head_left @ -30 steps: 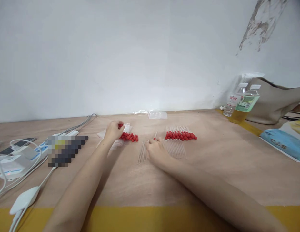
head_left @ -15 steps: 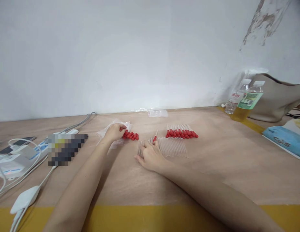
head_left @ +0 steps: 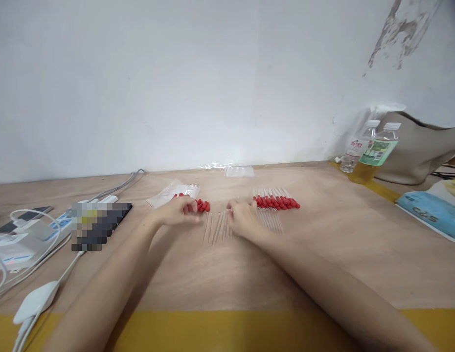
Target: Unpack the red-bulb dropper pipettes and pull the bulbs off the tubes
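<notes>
1. head view shows both bare hands low over the tan table (head_left: 323, 274), close together but apart, with a few bare glass tubes (head_left: 215, 228) lying between them.
2. left hand (head_left: 179, 211) has its fingers curled inward; it looks pinched on something small, probably a red bulb, but the blur means i cannot tell for sure.
3. right hand (head_left: 244, 216) is also curled, fingertips toward the left hand; whether it pinches a tube end is not clear.
4. just beyond the left hand lies a small loose pile of red rubber bulbs (head_left: 201, 205), beside a clear plastic bag (head_left: 172, 192).
5. just right of the right hand sits a tidy row of finished droppers (head_left: 277, 202), red bulbs fitted, tubes pointing toward the person.
6. judging by the layout, a good share is done: the capped row is long, while only a handful of bare tubes and a small bulb pile remain.
</notes>
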Motion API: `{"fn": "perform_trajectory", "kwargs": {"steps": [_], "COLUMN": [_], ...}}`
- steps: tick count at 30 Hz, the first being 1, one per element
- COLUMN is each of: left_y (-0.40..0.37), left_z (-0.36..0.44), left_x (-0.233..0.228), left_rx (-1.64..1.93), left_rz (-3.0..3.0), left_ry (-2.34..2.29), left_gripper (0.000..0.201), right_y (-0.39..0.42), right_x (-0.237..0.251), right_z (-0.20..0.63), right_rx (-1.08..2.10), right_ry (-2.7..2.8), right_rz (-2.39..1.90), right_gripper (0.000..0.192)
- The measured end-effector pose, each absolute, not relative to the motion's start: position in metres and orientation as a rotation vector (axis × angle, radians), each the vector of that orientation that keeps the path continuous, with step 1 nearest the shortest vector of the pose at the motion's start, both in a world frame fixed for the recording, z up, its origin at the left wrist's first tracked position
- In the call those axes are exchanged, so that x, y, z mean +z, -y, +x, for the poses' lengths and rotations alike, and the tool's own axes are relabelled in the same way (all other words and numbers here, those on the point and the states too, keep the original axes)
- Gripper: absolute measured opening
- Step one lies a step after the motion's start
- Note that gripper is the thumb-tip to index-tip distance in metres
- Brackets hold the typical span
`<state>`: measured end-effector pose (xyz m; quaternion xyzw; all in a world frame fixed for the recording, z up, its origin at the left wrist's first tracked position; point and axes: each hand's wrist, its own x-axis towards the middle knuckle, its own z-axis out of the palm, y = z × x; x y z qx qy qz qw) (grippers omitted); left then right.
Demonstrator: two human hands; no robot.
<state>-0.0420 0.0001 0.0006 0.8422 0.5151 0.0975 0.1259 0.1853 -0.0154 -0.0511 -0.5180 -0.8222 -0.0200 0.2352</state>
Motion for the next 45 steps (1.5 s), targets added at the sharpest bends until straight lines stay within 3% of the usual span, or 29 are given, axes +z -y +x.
{"fn": "perform_trajectory", "kwargs": {"steps": [5,9,22,28,33,39,45], "left_y": [0.038,0.048,0.042,0.046,0.054,0.059,0.062], "left_z": [-0.029,-0.016,0.015,0.016,0.023,0.045,0.049], "left_x": [-0.032,-0.047,-0.064,-0.075,-0.07,-0.064,-0.069], "left_rx": [0.401,0.546,0.793,0.949,1.286,1.111,1.091], "left_rz": [2.427,2.359,2.231,2.17,2.472,2.967,3.217], "left_ry": [-1.29,-1.305,-1.366,-1.344,-1.359,-1.051,-0.899], "left_gripper": [0.057,0.051,0.038,0.036,0.016,0.033,0.019], "right_y": [-0.016,-0.032,-0.041,0.002,0.029,0.045,0.061], "right_x": [-0.046,-0.046,-0.036,-0.043,-0.069,-0.084,-0.084], "right_z": [0.208,0.207,0.209,0.245,0.27,0.26,0.247], "right_rx": [-0.297,-0.546,-0.74,-0.595,-0.476,-0.463,-0.431], "right_ry": [2.424,2.601,2.566,2.338,2.261,2.213,2.272], "right_rz": [-1.404,-1.279,-1.028,-0.958,-0.904,-0.785,-0.73], "right_gripper": [0.026,0.022,0.019,0.03,0.033,0.018,0.023]}}
